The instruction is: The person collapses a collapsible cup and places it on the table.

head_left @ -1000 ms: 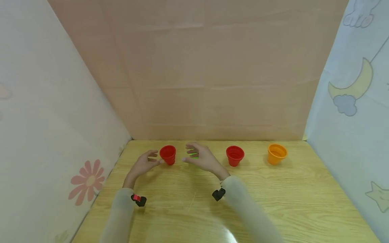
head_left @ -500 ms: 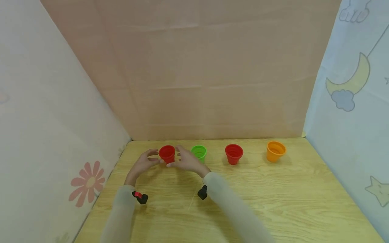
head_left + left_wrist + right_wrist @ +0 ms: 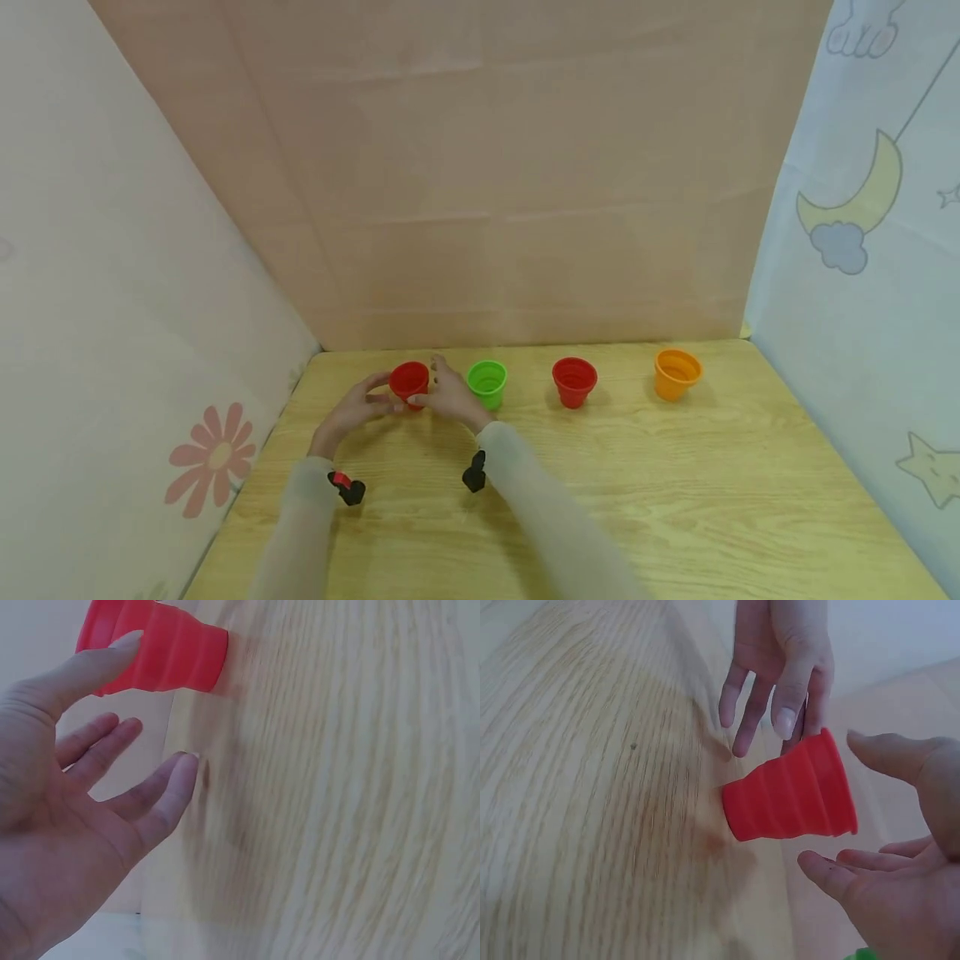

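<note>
A red ribbed cup [image 3: 409,379] stands upright on the wooden table, between my two hands. My left hand [image 3: 360,410] is at its left side, fingers spread and loosely bent; in the left wrist view its thumb overlaps the red cup [image 3: 169,649]. From the right, my right hand [image 3: 452,398] reaches toward the same cup, thumb in front and fingers behind. The right wrist view shows the red cup [image 3: 791,791] between the right hand's [image 3: 907,840] parted thumb and fingers, with a gap around it. Neither hand grips anything.
A green cup [image 3: 487,385] stands just right of my right hand. Farther right along the back are a second red cup [image 3: 574,383] and an orange cup [image 3: 677,374]. A beige wall [image 3: 487,208] rises behind the table [image 3: 675,500], with patterned walls on both sides.
My right hand has moved left, from in front of the green cup to the left red cup's right side, uncovering the green cup. The left hand has stayed near the red cup.
</note>
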Tool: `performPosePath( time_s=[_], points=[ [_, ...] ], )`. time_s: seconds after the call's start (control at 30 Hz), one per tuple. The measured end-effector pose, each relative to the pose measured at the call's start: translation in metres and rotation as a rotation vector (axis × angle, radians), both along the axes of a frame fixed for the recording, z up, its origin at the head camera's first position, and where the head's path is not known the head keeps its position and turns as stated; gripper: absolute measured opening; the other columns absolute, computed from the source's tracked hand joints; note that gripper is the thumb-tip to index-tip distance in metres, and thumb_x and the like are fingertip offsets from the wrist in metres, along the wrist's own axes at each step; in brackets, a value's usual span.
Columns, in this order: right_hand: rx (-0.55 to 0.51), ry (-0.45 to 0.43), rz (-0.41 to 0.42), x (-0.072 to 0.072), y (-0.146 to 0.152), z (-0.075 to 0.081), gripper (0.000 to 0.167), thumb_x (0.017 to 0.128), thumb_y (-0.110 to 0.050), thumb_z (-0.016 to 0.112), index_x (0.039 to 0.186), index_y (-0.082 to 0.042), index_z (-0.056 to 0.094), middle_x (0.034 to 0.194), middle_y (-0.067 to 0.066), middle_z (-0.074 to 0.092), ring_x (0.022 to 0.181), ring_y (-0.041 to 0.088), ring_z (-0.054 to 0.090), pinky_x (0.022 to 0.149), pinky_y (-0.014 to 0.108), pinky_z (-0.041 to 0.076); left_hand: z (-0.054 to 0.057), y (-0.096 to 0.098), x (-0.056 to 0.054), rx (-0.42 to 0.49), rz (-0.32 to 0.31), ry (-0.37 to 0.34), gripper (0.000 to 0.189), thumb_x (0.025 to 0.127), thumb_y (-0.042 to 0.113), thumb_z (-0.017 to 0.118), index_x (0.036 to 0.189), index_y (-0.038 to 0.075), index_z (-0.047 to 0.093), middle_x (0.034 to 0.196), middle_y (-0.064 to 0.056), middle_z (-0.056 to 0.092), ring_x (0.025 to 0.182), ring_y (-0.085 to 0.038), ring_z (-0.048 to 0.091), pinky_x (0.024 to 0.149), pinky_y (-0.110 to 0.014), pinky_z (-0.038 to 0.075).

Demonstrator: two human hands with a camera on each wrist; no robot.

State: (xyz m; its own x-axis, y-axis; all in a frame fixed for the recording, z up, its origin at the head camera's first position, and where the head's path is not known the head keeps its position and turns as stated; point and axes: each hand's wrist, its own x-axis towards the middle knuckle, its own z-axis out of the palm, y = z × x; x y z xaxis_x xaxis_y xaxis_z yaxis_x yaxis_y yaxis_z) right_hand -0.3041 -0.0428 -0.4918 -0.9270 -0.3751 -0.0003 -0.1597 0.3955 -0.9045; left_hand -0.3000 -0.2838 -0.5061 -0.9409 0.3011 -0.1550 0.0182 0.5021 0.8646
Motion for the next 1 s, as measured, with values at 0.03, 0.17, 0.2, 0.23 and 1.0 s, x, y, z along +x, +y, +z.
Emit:
performPosePath(
  time_s=[0.03,0.17,0.2,0.23,1.0],
  points=[
    [-0.012,-0.007,-0.006,-0.001,-0.001,-0.002,0.095,0.095,-0.026,0.080,0.166,-0.007,0.022,0.167,0.020,0.039,0.148,0.042,0.049,0.117,0.054,0.049,0.000,0.001,0.000,0.009,0.002,-0.001,0.081,0.100,0.028,0.073,0.166,0.013,0.028,0.174,-0.014,0.027,0.151,-0.049,0.041,0.115,-0.058,0.050],
    [-0.043,0.001,-0.007,-0.007,-0.002,-0.011,0.085,0.094,-0.020,0.080,0.163,-0.005,0.031,0.164,0.023,0.044,0.145,0.044,0.051,0.118,0.054,0.049,-0.001,0.003,0.000,0.047,0.010,-0.003,0.079,0.100,0.030,0.073,0.165,0.017,0.030,0.174,-0.012,0.028,0.151,-0.046,0.043,0.117,-0.060,0.048],
    [-0.041,0.011,-0.005,-0.009,-0.002,-0.014,0.081,0.094,-0.019,0.080,0.161,-0.005,0.036,0.162,0.022,0.047,0.144,0.043,0.053,0.118,0.053,0.049,-0.002,0.003,-0.001,0.062,0.019,-0.004,0.077,0.100,0.030,0.074,0.164,0.019,0.033,0.173,-0.011,0.030,0.150,-0.045,0.045,0.117,-0.059,0.048],
    [-0.041,0.023,-0.003,-0.010,-0.002,-0.017,0.077,0.094,-0.018,0.080,0.158,-0.005,0.040,0.160,0.020,0.050,0.143,0.042,0.054,0.118,0.052,0.049,-0.003,0.004,-0.002,0.076,0.027,-0.006,0.076,0.099,0.031,0.075,0.163,0.020,0.036,0.173,-0.010,0.031,0.150,-0.044,0.046,0.117,-0.059,0.049],
    [-0.117,0.062,-0.029,-0.002,-0.006,-0.011,0.054,0.096,-0.023,0.078,0.146,-0.012,0.059,0.141,0.007,0.070,0.133,0.029,0.066,0.106,0.041,0.059,-0.001,0.007,0.000,0.206,0.078,0.069,0.069,0.098,0.023,0.076,0.159,0.015,0.045,0.166,-0.016,0.044,0.143,-0.045,0.054,0.112,-0.054,0.054]
  ],
)
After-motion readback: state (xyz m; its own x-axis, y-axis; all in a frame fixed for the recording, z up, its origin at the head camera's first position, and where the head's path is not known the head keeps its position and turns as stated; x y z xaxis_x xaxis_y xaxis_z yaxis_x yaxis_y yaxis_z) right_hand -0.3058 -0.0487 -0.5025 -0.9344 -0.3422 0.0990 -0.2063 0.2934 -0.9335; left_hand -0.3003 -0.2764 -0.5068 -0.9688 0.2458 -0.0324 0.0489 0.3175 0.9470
